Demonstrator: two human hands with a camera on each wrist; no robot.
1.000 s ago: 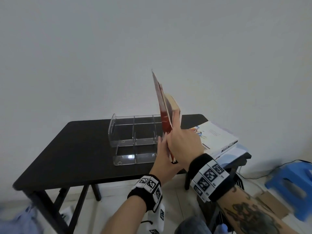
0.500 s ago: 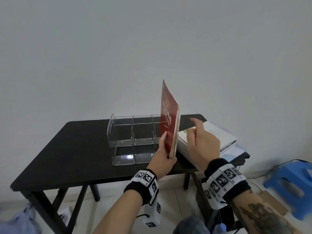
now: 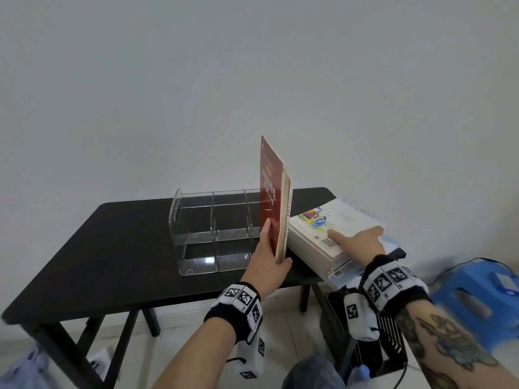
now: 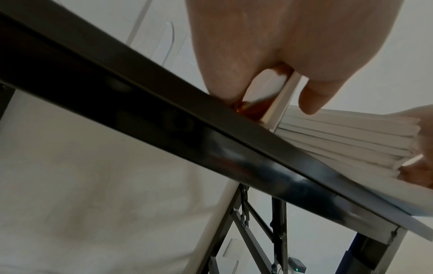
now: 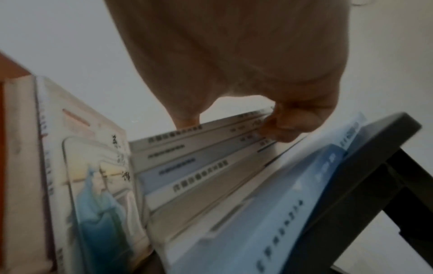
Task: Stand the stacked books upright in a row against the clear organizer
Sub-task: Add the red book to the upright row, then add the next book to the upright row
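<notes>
Left hand [image 3: 266,265]: clamps upright books [image 3: 271,192], brace them against organizer [image 3: 193,237] on its left; right hand [image 3: 359,242] hooks stack [image 3: 309,248] edge, peel top book only.

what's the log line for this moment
left hand: grips two upright books at right end of clear organizer | right hand: grips top of flat stack

The red book [image 3: 270,192] hides one end of the clear organizer [image 3: 196,237]; lettering on the stack [image 5: 199,163] is blurred.
</notes>
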